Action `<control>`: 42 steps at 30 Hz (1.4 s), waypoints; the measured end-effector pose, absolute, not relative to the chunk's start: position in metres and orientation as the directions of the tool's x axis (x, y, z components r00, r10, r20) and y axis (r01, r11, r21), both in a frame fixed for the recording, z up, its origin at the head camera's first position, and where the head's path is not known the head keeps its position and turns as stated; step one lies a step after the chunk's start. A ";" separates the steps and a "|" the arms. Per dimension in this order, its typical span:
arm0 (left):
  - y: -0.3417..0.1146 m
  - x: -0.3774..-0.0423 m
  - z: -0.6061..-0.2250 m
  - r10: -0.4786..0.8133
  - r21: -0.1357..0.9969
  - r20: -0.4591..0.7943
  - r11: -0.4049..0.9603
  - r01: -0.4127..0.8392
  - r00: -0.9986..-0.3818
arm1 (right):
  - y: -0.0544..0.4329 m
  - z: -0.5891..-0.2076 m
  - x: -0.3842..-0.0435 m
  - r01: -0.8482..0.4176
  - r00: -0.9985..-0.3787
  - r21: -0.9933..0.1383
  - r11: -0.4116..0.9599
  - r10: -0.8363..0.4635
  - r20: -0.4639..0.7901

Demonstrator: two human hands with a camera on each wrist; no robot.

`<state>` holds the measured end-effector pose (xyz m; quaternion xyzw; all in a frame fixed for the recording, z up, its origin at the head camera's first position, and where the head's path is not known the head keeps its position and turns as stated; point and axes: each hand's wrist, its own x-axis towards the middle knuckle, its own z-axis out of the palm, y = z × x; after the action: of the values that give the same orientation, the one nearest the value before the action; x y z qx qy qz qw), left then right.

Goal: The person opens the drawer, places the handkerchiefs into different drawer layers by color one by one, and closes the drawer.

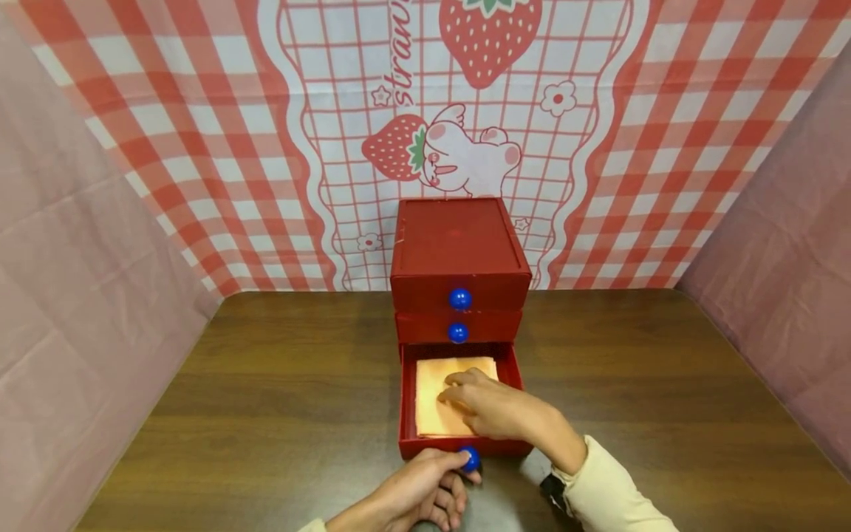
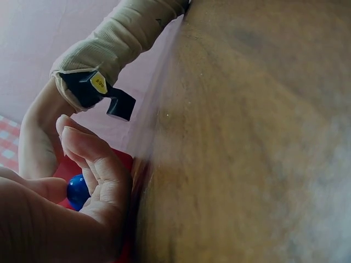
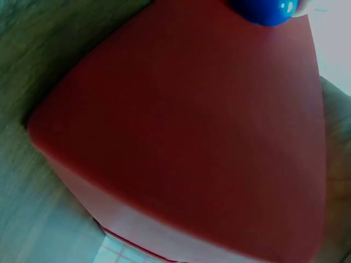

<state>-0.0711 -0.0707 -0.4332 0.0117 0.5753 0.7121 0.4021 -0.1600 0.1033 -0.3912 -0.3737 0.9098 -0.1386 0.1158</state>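
A red chest (image 1: 459, 236) with blue knobs stands on the table, its bottom drawer (image 1: 408, 436) pulled out. My left hand (image 1: 425, 491) pinches that drawer's blue knob (image 1: 469, 459) from the left; the left wrist view shows the knob (image 2: 78, 192) by the thumb and bent fingers. Inside the drawer lies a flat, folded pale-yellow cloth (image 1: 432, 399). Over the cloth's right part is my right hand (image 1: 495, 406), fingers slightly bent and fingertips at its surface. The right wrist view shows the red drawer front (image 3: 192, 120) up close, with neither right fingers nor cloth visible.
Two upper drawers (image 1: 425, 325) are closed above the pulled-out one. The wooden table (image 1: 279, 384) extends to both sides. A red checked strawberry cloth (image 1: 332, 148) hangs behind the chest, and pinkish cloth walls (image 1: 86, 281) flank the table.
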 end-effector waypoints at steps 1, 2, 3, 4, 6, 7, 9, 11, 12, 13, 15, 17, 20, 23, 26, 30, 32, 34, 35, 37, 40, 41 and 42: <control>-0.071 -0.071 -0.433 0.585 0.829 -0.447 -0.014 -0.560 -0.677 | 0.104 -0.390 -0.161 -0.660 -0.689 -0.337 0.672 -0.719 -0.084; -0.071 -0.071 -0.433 0.584 0.829 -0.448 -0.014 -0.559 -0.678 | 0.105 -0.389 -0.161 -0.670 -0.686 -0.338 0.661 -0.725 -0.057; -0.071 -0.071 -0.433 0.582 0.829 -0.448 -0.013 -0.559 -0.678 | 0.106 -0.387 -0.162 -0.678 -0.685 -0.341 0.651 -0.728 -0.029; -0.071 -0.072 -0.433 0.582 0.829 -0.448 -0.014 -0.559 -0.679 | 0.107 -0.384 -0.162 -0.685 -0.685 -0.344 0.643 -0.729 0.001; -0.071 -0.072 -0.433 0.582 0.829 -0.447 -0.014 -0.559 -0.679 | 0.111 -0.376 -0.163 -0.686 -0.696 -0.358 0.634 -0.715 0.068; -0.071 -0.072 -0.433 0.584 0.829 -0.446 -0.015 -0.558 -0.678 | 0.113 -0.371 -0.163 -0.677 -0.708 -0.375 0.633 -0.700 0.095; -0.072 -0.072 -0.433 0.588 0.831 -0.441 -0.018 -0.556 -0.678 | 0.118 -0.359 -0.162 -0.664 -0.727 -0.405 0.628 -0.668 0.157; -0.072 -0.072 -0.433 0.592 0.832 -0.437 -0.020 -0.554 -0.677 | 0.122 -0.347 -0.161 -0.666 -0.736 -0.431 0.609 -0.633 0.243; -0.073 -0.072 -0.433 0.592 0.832 -0.438 -0.019 -0.555 -0.676 | 0.123 -0.341 -0.160 -0.673 -0.733 -0.443 0.593 -0.614 0.291; -0.073 -0.071 -0.433 0.593 0.831 -0.438 -0.018 -0.555 -0.676 | 0.126 -0.335 -0.159 -0.684 -0.726 -0.444 0.579 -0.594 0.345; -0.073 -0.071 -0.432 0.592 0.830 -0.445 -0.011 -0.558 -0.672 | 0.130 -0.324 -0.157 -0.723 -0.690 -0.412 0.554 -0.546 0.476; -0.072 -0.071 -0.432 0.590 0.827 -0.452 -0.003 -0.562 -0.668 | 0.134 -0.314 -0.157 -0.758 -0.633 -0.344 0.555 -0.494 0.596; -0.072 -0.071 -0.431 0.592 0.824 -0.458 0.001 -0.567 -0.663 | 0.137 -0.302 -0.163 -0.772 -0.544 -0.211 0.600 -0.451 0.708; -0.072 -0.071 -0.431 0.592 0.821 -0.457 -0.005 -0.570 -0.663 | 0.136 -0.294 -0.176 -0.742 -0.528 -0.115 0.660 -0.471 0.707; -0.072 -0.071 -0.432 0.590 0.823 -0.454 -0.010 -0.569 -0.667 | 0.134 -0.289 -0.189 -0.691 -0.587 -0.067 0.719 -0.505 0.633; -0.072 -0.071 -0.434 0.586 0.828 -0.448 -0.012 -0.561 -0.675 | 0.133 -0.292 -0.200 -0.639 -0.674 -0.070 0.766 -0.514 0.531; -0.071 -0.070 -0.436 0.587 0.831 -0.444 -0.014 -0.557 -0.677 | 0.133 -0.295 -0.203 -0.632 -0.696 -0.095 0.769 -0.509 0.507; -0.071 -0.070 -0.436 0.589 0.833 -0.437 -0.019 -0.553 -0.680 | 0.132 -0.297 -0.205 -0.635 -0.701 -0.121 0.763 -0.503 0.505; -0.072 -0.071 -0.436 0.591 0.834 -0.435 -0.021 -0.552 -0.679 | 0.131 -0.298 -0.206 -0.637 -0.701 -0.131 0.760 -0.500 0.509; -0.072 -0.071 -0.436 0.597 0.833 -0.432 -0.025 -0.553 -0.676 | 0.130 -0.298 -0.207 -0.642 -0.694 -0.141 0.753 -0.494 0.524; -0.072 -0.071 -0.436 0.603 0.831 -0.429 -0.027 -0.555 -0.672 | 0.129 -0.299 -0.207 -0.644 -0.681 -0.128 0.754 -0.489 0.545; -0.072 -0.071 -0.436 0.605 0.830 -0.430 -0.027 -0.557 -0.670 | 0.129 -0.299 -0.207 -0.645 -0.678 -0.123 0.755 -0.490 0.549; -0.072 -0.070 -0.436 0.606 0.830 -0.430 -0.027 -0.557 -0.670 | 0.129 -0.300 -0.207 -0.645 -0.674 -0.117 0.755 -0.490 0.553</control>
<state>-0.0705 -0.0719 -0.4357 0.0214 0.5674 0.7161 0.4059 -0.2069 0.1293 -0.2996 -0.3145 0.9020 -0.1533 -0.2530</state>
